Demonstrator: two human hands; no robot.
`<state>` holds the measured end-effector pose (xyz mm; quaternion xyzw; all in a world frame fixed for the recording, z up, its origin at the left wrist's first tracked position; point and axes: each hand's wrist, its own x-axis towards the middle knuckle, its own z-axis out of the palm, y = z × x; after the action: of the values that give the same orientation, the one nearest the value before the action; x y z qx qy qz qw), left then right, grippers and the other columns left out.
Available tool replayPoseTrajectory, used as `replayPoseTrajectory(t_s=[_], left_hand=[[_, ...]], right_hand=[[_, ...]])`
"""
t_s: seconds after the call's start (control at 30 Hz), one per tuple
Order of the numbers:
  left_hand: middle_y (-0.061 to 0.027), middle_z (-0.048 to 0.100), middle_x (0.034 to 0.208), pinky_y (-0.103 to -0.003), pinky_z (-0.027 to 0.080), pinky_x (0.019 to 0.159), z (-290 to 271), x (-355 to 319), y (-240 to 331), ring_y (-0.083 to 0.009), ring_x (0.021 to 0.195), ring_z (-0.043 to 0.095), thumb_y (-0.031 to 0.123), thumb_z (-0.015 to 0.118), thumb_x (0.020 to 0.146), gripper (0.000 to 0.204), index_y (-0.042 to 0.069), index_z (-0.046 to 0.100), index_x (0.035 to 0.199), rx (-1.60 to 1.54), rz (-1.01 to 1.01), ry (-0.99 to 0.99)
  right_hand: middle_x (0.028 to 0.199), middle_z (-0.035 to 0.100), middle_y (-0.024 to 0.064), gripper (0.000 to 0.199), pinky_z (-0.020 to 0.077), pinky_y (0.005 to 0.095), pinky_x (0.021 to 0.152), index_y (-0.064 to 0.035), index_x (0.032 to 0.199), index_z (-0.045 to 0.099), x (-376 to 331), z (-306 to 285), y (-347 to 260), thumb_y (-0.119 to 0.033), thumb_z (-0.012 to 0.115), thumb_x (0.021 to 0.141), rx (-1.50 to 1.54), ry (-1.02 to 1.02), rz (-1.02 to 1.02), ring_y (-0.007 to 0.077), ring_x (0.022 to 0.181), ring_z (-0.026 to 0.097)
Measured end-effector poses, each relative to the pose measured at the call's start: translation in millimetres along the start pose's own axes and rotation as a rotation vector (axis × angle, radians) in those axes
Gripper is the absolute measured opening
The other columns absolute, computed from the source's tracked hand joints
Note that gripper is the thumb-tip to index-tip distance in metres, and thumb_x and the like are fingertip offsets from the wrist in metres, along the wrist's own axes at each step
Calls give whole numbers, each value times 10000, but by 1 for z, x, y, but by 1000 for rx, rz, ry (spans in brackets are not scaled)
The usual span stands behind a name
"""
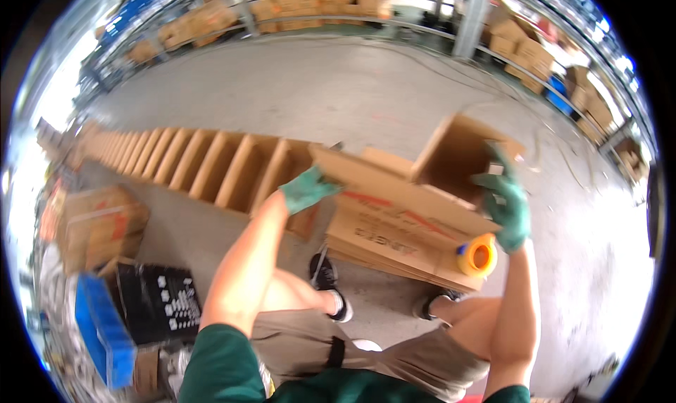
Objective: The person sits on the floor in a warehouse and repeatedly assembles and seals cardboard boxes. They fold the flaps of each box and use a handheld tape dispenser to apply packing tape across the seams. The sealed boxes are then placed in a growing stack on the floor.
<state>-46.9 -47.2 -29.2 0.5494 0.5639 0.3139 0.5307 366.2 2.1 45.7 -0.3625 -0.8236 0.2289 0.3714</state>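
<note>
L hand [308, 189] gripped carton's [405, 194] left end; R hand [508, 209], blurred, was half-curled near its right end, grip unclear. Carton sat above flat stack [373, 241] w/ orange roll [466, 261]; prob. light, stiffish, creasable, best held by end edges

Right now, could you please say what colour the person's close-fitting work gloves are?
Green work gloves, best seen in the head view.

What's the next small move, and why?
Perhaps square up the open brown cardboard box with the green-gloved right hand: it's at the opening, while the green-gloved left hand grips the long brown cardboard panel by its left end.
</note>
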Motion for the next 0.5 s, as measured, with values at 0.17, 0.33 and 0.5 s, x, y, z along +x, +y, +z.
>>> replayPoseTrajectory(t_s=[0.17, 0.33, 0.5], left_hand=[[-96, 688, 1258, -333, 446, 1051, 0, 7, -5, -171, 1166, 589, 238, 692, 973, 419, 3, 623, 1313, 51, 41, -136], [-67, 668, 1281, -337, 457, 1036, -19, -3, 0, -145, 1159, 583, 268, 779, 900, 614, 28, 547, 1415, 112, -6, -152], [-58, 377, 1580, -396, 276, 1204, -2, -8, 20, -208, 1455, 337, 385, 889, 762, 1131, 75, 198, 1603, -195, 261, -62]], right_hand=[[1365, 586, 148, 453, 417, 468, 1127, -134, 1155, 676, -2, -5, 42, 82, 623, 760, -242, -46, -76, 434, 1357, 454], [1331, 543, 163, 504, 453, 447, 1081, -124, 1143, 684, -1, -11, 24, 115, 627, 703, -623, -158, 101, 424, 1284, 462], [1400, 503, 176, 436, 446, 412, 1075, -86, 1057, 671, -8, -23, 21, 168, 588, 712, -265, 9, 36, 395, 1249, 486]])
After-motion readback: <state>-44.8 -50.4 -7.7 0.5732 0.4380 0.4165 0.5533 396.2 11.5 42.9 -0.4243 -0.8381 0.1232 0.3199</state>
